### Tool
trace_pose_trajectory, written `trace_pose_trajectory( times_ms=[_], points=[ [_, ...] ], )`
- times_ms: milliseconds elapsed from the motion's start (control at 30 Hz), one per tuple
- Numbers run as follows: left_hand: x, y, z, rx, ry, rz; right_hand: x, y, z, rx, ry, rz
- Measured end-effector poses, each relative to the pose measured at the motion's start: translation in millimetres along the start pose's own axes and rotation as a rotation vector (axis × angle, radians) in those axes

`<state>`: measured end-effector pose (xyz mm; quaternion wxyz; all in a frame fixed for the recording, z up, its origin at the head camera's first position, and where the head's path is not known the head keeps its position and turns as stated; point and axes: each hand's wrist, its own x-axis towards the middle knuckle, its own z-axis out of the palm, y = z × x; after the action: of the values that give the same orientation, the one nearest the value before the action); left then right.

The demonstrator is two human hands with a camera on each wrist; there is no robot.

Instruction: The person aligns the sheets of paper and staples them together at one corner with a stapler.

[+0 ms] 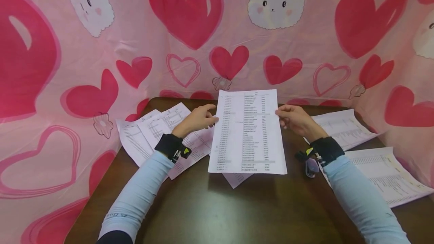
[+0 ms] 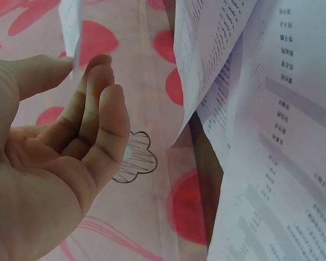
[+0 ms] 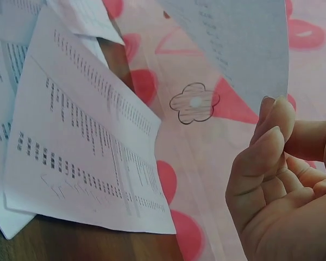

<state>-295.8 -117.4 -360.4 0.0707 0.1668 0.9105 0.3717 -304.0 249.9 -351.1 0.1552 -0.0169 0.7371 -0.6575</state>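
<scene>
A printed sheet of paper with rows of text is held up over the table. My right hand pinches its right edge between thumb and fingers; the right wrist view shows the sheet's corner in that pinch. My left hand is at the left edge, thumb tip right at the paper and fingers spread apart from the thumb. In the left wrist view the sheet shows edge-on by that thumb. Part of another sheet shows below the raised one.
Several overlapping printed sheets lie on the left of the brown table. More printed papers lie at the right, at the back and nearer the front. A small stapler-like object is beside the right wrist. A pink heart-patterned cloth hangs behind.
</scene>
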Motion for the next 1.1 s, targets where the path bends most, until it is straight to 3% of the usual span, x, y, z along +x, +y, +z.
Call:
trace_pose_trajectory(
  times_ms=[133, 400, 567, 767, 1100],
  points=[
    [2.3, -1.6, 0.5, -0.077, 0.030, -0.021, -3.4, -0.2, 1.8, 0.013, -0.013, 0.007],
    [10.5, -2.0, 0.2, -0.254, 0.163, -0.022, -7.3, 0.9, 5.6, 0.048, -0.046, 0.019],
    [7.3, -1.0, -2.3, -0.252, 0.180, -0.031, -8.4, 1.9, 9.8, 0.055, -0.102, 0.022],
    [-0.4, -0.6, -5.1, -0.189, 0.155, -0.041, -10.8, 4.5, 12.9, 0.072, -0.157, 0.031],
    [-7.2, 0.0, -12.6, -0.145, 0.050, -0.025, -20.7, 10.8, 14.7, 0.103, -0.193, 0.060]
  ],
)
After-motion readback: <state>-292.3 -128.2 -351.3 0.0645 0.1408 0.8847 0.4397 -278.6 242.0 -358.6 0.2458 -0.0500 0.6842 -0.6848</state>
